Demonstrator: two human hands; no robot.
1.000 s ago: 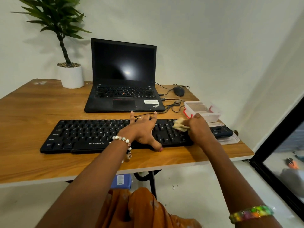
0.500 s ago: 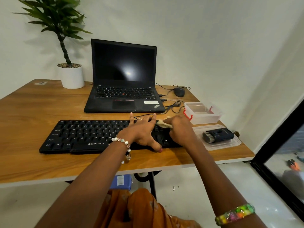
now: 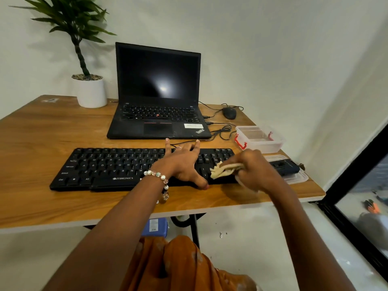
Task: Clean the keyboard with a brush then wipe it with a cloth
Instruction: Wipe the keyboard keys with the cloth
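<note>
Head view looks down over a wooden surface [image 3: 42, 143] whose near edge runs across the frame below the wrists and whose right end stops just past a flat clear lid [image 3: 298, 178]. The keyboard [image 3: 109, 166] lies lengthwise a little back from that near edge, leaving a bare strip of wood in front of it. The left hand [image 3: 182, 162] rests on the keys right of the middle, fingers straight and spread toward the far edge of the keyboard, thumb reaching down past its front edge. The right hand [image 3: 254, 171] is over the keyboard's right end, fingers curled round a pale crumpled cloth [image 3: 224, 170]; the cloth's loose end sticks out to the left over the keys near the arrow block, close beside the left thumb.

A dark brush [image 3: 285, 166] lies on the clear lid, just right of the right hand and close to the right end of the surface. Behind it a clear box [image 3: 260, 139] with red clips stands near the same side. An open laptop [image 3: 157, 91] sits behind the keyboard with a narrow gap of wood between them, cables [image 3: 222, 131] looping to its right and a mouse [image 3: 230, 113] at the far edge. A potted plant [image 3: 90, 91] stands at the back left. Wide bare wood lies left of the keyboard.
</note>
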